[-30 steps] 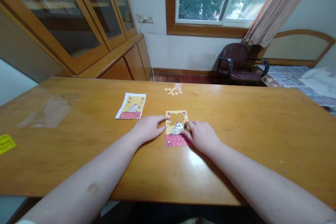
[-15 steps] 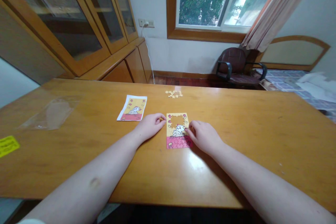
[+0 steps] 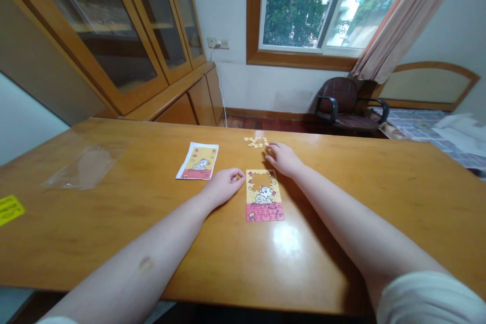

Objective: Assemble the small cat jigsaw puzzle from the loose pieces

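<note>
A jigsaw puzzle [image 3: 265, 212] lies on the table in front of me, yellow above and pink below, with a white cartoon animal. A gap in its upper part shows bare wood. Beside its upper left edge rests my left hand [image 3: 227, 185], fingers curled and closed; whether something small is between the fingertips is hidden. Past the puzzle's top right corner, my right hand [image 3: 283, 158] reaches to loose puzzle pieces [image 3: 255, 142], its fingers apart at the pile's right end. No piece shows in that hand.
A printed reference picture [image 3: 199, 161] lies left of the puzzle. Farther left are a clear plastic bag [image 3: 89, 167] and a yellow label [image 3: 10, 210] on the wooden table [image 3: 212, 263]. Beyond stand a glass-door cabinet [image 3: 161, 78] and an office chair [image 3: 337, 101].
My right hand has left the puzzle's right edge and moved forward to the loose pieces, opening its fingers. My left hand stays beside the puzzle. The camera view has shifted slightly.
</note>
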Motion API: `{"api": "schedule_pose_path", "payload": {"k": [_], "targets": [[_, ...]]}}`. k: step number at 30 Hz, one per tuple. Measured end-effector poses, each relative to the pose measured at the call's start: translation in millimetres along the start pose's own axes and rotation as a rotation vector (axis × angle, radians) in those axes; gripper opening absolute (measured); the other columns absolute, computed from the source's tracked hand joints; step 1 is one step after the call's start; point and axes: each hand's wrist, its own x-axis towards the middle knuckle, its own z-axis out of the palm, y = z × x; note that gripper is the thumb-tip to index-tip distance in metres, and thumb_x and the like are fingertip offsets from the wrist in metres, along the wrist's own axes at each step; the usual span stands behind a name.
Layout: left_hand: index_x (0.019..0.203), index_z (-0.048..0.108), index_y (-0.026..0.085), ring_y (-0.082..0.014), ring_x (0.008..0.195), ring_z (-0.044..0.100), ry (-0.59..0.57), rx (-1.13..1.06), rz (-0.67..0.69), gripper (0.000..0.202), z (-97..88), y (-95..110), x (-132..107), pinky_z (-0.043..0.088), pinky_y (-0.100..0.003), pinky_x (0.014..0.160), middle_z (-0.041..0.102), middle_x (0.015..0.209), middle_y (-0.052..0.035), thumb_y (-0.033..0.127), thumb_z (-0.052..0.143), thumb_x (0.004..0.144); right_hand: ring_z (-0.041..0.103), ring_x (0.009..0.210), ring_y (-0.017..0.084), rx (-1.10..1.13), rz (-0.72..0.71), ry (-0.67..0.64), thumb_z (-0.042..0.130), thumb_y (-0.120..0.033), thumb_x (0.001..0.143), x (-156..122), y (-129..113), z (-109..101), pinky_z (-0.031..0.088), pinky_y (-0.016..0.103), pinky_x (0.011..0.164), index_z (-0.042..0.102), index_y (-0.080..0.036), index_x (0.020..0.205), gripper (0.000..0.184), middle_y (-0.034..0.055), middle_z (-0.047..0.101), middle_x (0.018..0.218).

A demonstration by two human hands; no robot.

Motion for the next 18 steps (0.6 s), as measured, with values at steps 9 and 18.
{"api": "schedule_pose_path", "payload": {"k": [9,18], "targets": [[0.081,0.064,0.021,-0.0147,0.055,0.049,-0.009,0.008,-0.011,0.024,-0.5,-1.0,1.2,0.031,-0.026,0.053,0.051,0.056,0.0034,0.039,0.048,0.081,0.009,0.141,0.025,0.009,-0.084,-0.256,0.030,-0.054,0.092,71.4,-10.0,34.4,0.011,0.048,0.112,0.024,-0.024,0.146,0.062,0.0074,0.011,0.154],[0.083,0.065,0.021,-0.0144,0.058,0.050,-0.023,0.010,-0.007,0.025,2.4,-4.9,2.0,0.031,-0.025,0.055,0.054,0.058,0.0028,0.040,0.049,0.081,0.017,0.140,0.022,0.017,-0.162,-0.304,0.028,-0.050,0.094,56.3,-2.4,31.0,0.013,0.045,0.112,0.027,-0.024,0.145,0.057,0.0049,0.021,0.152]]}}
